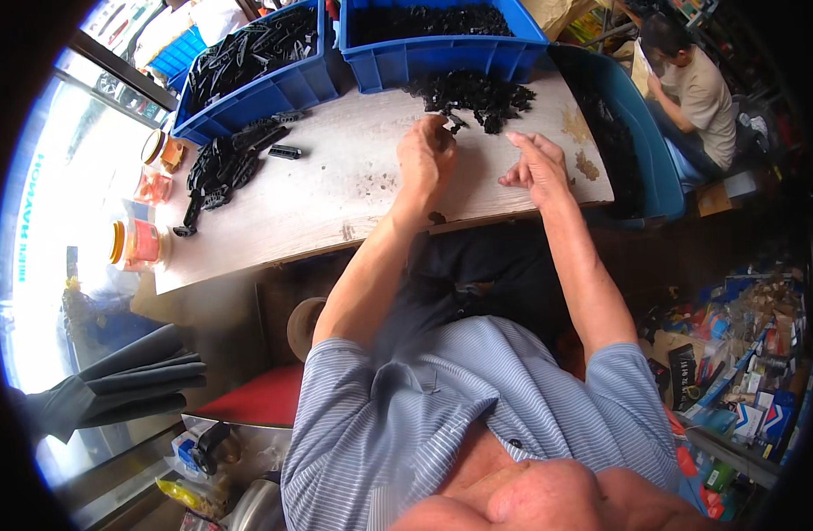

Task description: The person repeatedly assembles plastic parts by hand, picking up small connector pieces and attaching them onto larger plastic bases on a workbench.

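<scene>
Left hand pinches a small black part at the near edge of the loose pile. Right hand rests just right of the pile, forefinger out, other fingers curled, holding nothing. Looks mid-job: finished stack far left of pile, much of the pile unsorted.

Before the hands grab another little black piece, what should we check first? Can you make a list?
1. Left hand holds a black piece: ok, pinched at its fingertips.
2. Right hand is free: cannot tell, fingers curled, nothing seen in them.
3. Pile of black pieces within reach: ok, just beyond both hands.
4. Bare table space to work on: ok, in front of the hands.
5. Blue bin behind the pile has pieces: ok.
6. Second pile out of the way: ok, far left.
</scene>
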`<state>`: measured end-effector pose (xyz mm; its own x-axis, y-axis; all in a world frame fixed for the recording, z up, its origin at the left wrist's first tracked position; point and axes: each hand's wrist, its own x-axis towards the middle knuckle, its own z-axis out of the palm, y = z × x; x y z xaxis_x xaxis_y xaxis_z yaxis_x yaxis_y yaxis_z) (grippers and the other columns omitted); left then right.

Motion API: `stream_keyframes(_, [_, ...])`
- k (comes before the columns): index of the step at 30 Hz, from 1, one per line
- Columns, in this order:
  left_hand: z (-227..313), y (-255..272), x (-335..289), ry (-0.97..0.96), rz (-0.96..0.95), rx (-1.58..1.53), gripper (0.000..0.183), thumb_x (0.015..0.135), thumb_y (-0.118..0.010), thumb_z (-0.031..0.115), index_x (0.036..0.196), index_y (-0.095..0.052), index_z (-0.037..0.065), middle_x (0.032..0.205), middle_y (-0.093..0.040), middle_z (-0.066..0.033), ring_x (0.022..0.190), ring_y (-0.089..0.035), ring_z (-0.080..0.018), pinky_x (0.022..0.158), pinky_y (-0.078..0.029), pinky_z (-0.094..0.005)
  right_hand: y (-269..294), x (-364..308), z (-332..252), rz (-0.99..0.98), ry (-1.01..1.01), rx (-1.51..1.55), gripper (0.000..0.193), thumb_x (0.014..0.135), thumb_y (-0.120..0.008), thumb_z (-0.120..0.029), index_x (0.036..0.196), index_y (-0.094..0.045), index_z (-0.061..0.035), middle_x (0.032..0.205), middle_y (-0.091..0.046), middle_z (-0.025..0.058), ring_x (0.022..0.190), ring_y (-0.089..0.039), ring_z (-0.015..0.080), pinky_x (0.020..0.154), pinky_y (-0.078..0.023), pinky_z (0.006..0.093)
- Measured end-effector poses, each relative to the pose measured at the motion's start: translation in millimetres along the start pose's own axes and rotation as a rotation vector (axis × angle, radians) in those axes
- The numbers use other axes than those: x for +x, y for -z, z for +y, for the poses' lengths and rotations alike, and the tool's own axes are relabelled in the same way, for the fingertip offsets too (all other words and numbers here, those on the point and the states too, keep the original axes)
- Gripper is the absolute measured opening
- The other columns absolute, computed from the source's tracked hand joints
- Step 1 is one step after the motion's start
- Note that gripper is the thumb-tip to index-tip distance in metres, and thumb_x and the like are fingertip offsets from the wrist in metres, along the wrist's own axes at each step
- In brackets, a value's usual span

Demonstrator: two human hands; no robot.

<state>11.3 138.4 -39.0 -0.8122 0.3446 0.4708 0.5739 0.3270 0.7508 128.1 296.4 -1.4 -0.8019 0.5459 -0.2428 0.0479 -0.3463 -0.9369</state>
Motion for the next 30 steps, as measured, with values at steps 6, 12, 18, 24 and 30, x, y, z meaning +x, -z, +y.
stream_keyframes(6, [14,22,-15,0.528,-0.027,-0.916,0.011,0.083,-0.064,0.003,0.092,-0.061,-0.002,0.079,-0.065,-0.0089,0.071,-0.065,-0.0149,0.067,-0.053,-0.0258,-25,-8,5,-0.125,-0.054,-0.071,0.031,0.082,-0.076,-0.025,0.101,-0.064,-0.0041,0.045,-0.047,0.0001,0.038,-0.052,0.013,0.048,-0.056,0.0358])
stream_keyframes(12, [25,41,-23,0.701,-0.087,-1.074,0.008,0.082,-0.063,0.001,0.089,-0.06,-0.002,0.077,-0.065,-0.0097,0.069,-0.063,-0.0147,0.066,-0.052,-0.0252,-42,-7,15,-0.257,0.002,-0.116,0.035,0.081,-0.077,-0.026,0.102,-0.064,-0.0015,0.048,-0.049,0.0005,0.037,-0.046,0.0109,0.045,-0.05,0.0304])
stream_keyframes(18, [20,49,-28,0.64,-0.202,-1.111,0.005,0.084,-0.061,0.001,0.088,-0.06,-0.002,0.076,-0.064,-0.0083,0.069,-0.062,-0.0129,0.065,-0.05,-0.0224,-49,-8,21,-0.284,0.061,-0.187,0.03,0.081,-0.077,-0.023,0.097,-0.066,-0.0002,0.055,-0.053,0.0003,0.036,-0.041,0.0078,0.039,-0.043,0.0247])
stream_keyframes(24, [-30,115,-32,-0.025,0.231,0.168,0.029,0.078,-0.061,-0.001,0.106,-0.061,0.002,0.107,-0.062,-0.0106,0.102,-0.056,-0.026,0.089,-0.046,-0.0381,-45,-14,19,-0.263,0.044,-0.083,0.019,0.084,-0.074,-0.021,0.087,-0.063,-0.0057,0.046,-0.044,-0.0007,0.038,-0.047,0.0105,0.045,-0.053,0.0306])
stream_keyframes(30, [-124,202,-1,-0.15,0.16,0.819,0.039,0.079,-0.062,0.005,0.118,-0.059,0.008,0.12,-0.061,-0.0097,0.121,-0.051,-0.0335,0.101,-0.039,-0.045,-53,-13,23,-0.245,0.057,-0.109,0.019,0.085,-0.072,-0.023,0.089,-0.061,-0.0074,0.046,-0.042,-0.0012,0.04,-0.049,0.0112,0.046,-0.054,0.0321])
